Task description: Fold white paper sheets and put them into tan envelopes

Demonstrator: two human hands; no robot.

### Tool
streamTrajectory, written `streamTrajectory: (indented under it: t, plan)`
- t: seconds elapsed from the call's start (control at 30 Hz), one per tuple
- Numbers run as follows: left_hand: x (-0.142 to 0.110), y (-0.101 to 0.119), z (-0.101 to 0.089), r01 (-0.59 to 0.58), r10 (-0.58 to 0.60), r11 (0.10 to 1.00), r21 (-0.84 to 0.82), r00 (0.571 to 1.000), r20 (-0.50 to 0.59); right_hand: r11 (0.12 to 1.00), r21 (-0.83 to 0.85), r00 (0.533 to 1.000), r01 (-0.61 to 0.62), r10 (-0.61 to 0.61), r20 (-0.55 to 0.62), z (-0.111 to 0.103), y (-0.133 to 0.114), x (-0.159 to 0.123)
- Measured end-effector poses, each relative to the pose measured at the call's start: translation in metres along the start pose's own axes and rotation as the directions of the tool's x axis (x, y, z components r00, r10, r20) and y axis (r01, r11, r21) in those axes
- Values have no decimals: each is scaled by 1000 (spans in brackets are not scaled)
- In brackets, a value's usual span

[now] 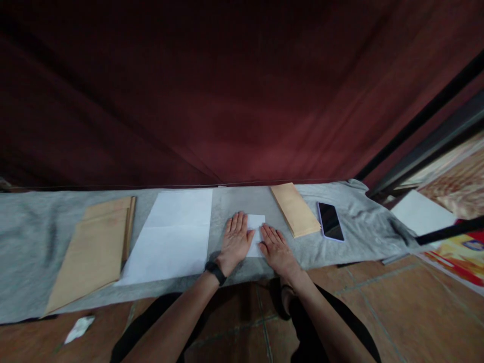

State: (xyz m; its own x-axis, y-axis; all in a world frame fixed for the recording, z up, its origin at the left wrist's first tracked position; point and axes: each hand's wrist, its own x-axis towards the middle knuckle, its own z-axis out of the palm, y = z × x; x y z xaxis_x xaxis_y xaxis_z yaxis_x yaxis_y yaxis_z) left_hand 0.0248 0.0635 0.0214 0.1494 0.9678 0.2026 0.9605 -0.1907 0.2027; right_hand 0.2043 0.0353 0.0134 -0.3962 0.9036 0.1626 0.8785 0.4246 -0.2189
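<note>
A small folded white sheet of paper lies on the grey cloth in front of me. My left hand rests flat over its left edge, fingers stretched out and pointing away. On the right edge lies my right hand, also flat with its fingers extended. Between the two hands the middle of the paper shows; its outer edges are partly hidden beneath them. Left of my hands is a larger stack of white paper. To the right lies a brown envelope, set at a slant.
Large brown envelopes sit at the far left of the grey cloth. A phone lies on the right. A dark red curtain hangs behind, with a dark metal frame at right. A crumpled tissue is on the tiled floor.
</note>
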Motion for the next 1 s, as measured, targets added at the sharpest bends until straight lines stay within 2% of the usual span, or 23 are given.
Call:
streamTrajectory:
  t: [0.07,0.17,0.27,0.43,0.53,0.67,0.8,0.87,1.0]
  plan:
    - [-4,4,-5,-37,36,999,-14,999,-21,999,15,999,29,-29,13,-1,6,0]
    - [-20,12,-10,-183,180,981,-59,983,-41,998,38,998,49,-50,35,-2,12,1]
    - [-40,17,-12,-293,293,951,-96,956,-14,995,67,995,75,-79,63,-4,17,3]
    - [-59,9,-18,-387,393,917,-97,918,57,988,118,990,102,-112,83,-4,30,4]
    - [-64,3,-26,-417,423,905,-87,903,71,981,156,991,114,-122,47,-7,34,9]
    - [-71,-1,-30,-485,491,870,-87,869,65,961,246,990,127,-137,25,-14,24,19]
    - [-74,-3,-27,-538,544,837,-102,838,46,926,328,957,187,-247,151,-15,2,26]
    - [-75,-5,-27,-546,553,829,-121,833,24,929,310,946,202,-267,183,-12,-6,28]
    - [-75,-5,-28,-543,551,825,-155,835,10,952,233,955,196,-240,176,-5,-9,35]
